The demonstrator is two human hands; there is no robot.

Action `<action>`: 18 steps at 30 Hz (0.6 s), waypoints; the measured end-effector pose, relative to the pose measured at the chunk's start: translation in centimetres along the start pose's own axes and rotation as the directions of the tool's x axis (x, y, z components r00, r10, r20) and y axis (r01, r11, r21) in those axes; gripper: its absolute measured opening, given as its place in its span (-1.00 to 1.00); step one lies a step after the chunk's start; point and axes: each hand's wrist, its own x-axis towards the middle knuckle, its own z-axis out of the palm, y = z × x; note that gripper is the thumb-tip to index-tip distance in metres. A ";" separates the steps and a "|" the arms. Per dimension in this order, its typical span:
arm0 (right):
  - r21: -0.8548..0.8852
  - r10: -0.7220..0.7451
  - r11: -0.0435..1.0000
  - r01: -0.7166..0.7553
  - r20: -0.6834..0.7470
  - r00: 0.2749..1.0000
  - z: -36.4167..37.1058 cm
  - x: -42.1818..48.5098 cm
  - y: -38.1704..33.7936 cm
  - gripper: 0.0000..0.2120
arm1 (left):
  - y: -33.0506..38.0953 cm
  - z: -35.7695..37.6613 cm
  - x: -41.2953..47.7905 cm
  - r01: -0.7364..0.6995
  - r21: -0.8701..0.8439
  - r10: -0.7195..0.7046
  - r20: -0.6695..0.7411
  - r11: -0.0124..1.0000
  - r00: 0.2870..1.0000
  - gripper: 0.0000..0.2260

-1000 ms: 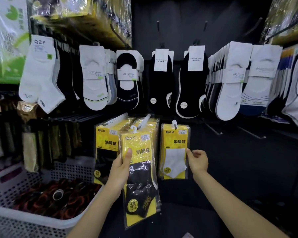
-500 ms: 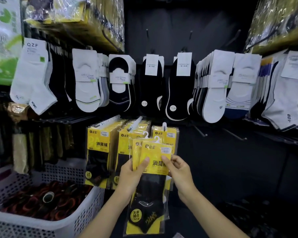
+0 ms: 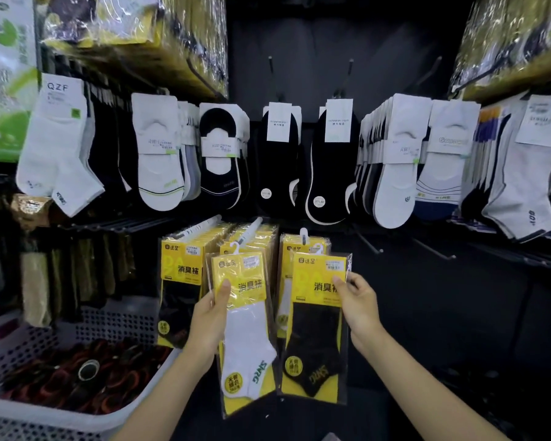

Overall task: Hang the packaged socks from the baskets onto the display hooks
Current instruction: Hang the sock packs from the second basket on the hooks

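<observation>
A shop: rows of carded socks [image 3: 159, 160] on wall display hooks [image 3: 272, 78], a stock basket [image 3: 54, 418] below.

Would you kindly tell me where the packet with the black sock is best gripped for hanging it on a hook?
Pinch the yellow header card of the black sock packet at its right edge, coming from the right, as the right hand does now. The packet hangs upright and flat, so this probably keeps its white hanger loop at the top free for hanging.
</observation>
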 end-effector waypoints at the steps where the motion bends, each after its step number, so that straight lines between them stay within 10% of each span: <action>1: -0.010 -0.020 1.000 0.020 0.005 1.000 0.2 0.5 -0.2 -0.93 | -0.1 -0.2 0.3 -0.002 -0.003 0.002 -0.007 1.000 1.000 -0.74; 9: -0.148 -0.083 0.985 0.090 0.049 0.995 2.2 3.3 0.4 -0.96 | 0.6 -0.5 1.0 -0.013 -0.039 0.011 -0.057 0.999 0.998 -0.85; 18: -0.172 0.034 0.982 -0.072 -0.209 0.977 2.8 5.7 2.5 -0.79 | 0.7 -0.2 0.9 -0.014 -0.066 0.012 -0.019 0.998 1.000 -0.82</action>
